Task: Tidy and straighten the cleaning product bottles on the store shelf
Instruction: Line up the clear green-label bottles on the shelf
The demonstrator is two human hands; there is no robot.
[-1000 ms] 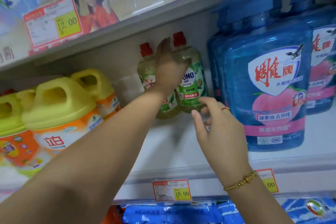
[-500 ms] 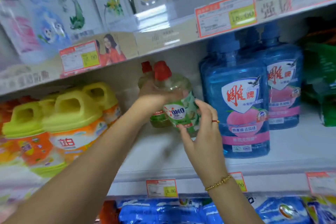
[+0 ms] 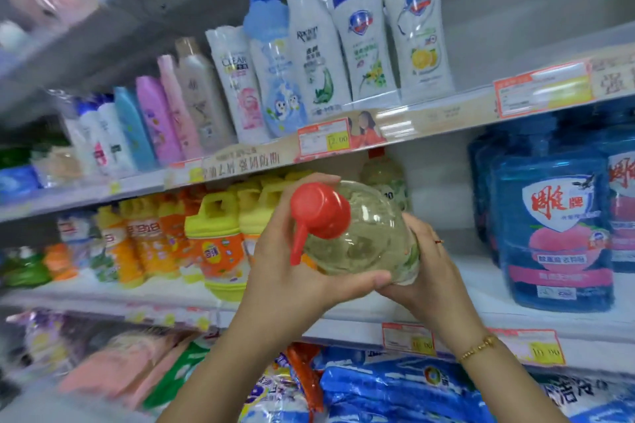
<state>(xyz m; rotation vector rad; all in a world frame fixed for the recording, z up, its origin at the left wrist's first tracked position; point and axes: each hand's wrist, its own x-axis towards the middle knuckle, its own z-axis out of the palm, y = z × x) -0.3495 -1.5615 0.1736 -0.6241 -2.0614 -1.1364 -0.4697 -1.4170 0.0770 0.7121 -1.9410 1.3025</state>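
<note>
A clear green dish-soap bottle [image 3: 364, 237] with a red cap is off the shelf and tipped toward me, cap pointing at the camera. My left hand [image 3: 285, 268] grips its shoulder and side, thumb under the body. My right hand [image 3: 429, 271] cups and grips its lower end. A second green bottle with a red cap [image 3: 385, 178] stands behind it at the back of the middle shelf [image 3: 343, 323], partly hidden by the held bottle.
Large blue detergent jugs [image 3: 553, 233] stand right of the gap. Yellow-capped orange bottles [image 3: 216, 244] fill the left. Shampoo bottles [image 3: 357, 41] line the shelf above, blue refill bags [image 3: 395, 391] lie below. Price tags [image 3: 409, 336] hang on the shelf edges.
Both hands pulled the green bottle off the shelf and toward me, tipping its cap at the camera. The view has tilted up, so the shampoo shelf shows.
</note>
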